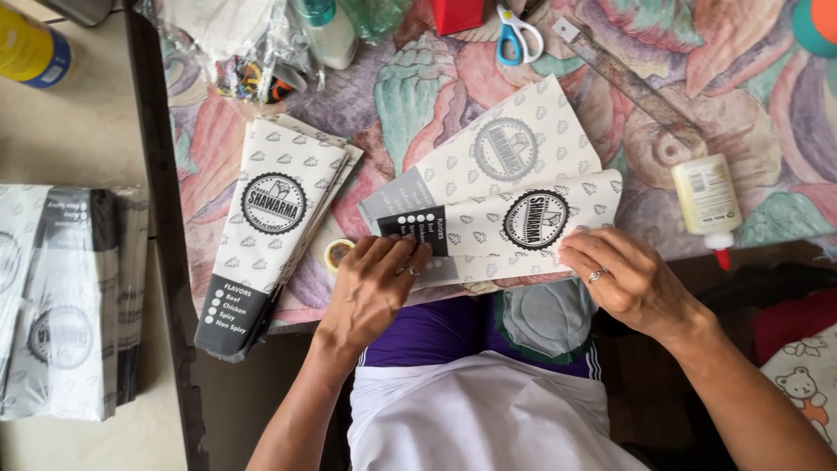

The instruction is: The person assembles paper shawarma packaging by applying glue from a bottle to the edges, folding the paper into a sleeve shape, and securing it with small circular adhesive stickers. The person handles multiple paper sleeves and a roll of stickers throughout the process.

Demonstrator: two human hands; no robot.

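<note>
Closest to my view is the white cloth over the lap (479,419), with a purple garment above it. Just past it, both hands work at the near edge of the table (663,105), which has a cover with big pastel shell shapes.

My left hand (370,292) presses down on the dark printed end of a paper sleeve (514,222); its fingers are bent and flat on the paper, not closed around it. My right hand (623,279), with a ring, pinches the opposite end of the same sleeve between the fingertips. So the sleeve lies between the two hands, its long axis running left to right, slightly raised toward the right. Both hands are equally near to it. The paper looks thin and matte, white with small grey leaf marks and a round black emblem, partly curled over a second sheet below.

Left of it sits a stack of finished sleeves (275,231), long and flat. A glue bottle (708,201) lies at the right, blue-handled scissors (516,30) farther back, and a small tape roll (338,253) near the left hand.
</note>
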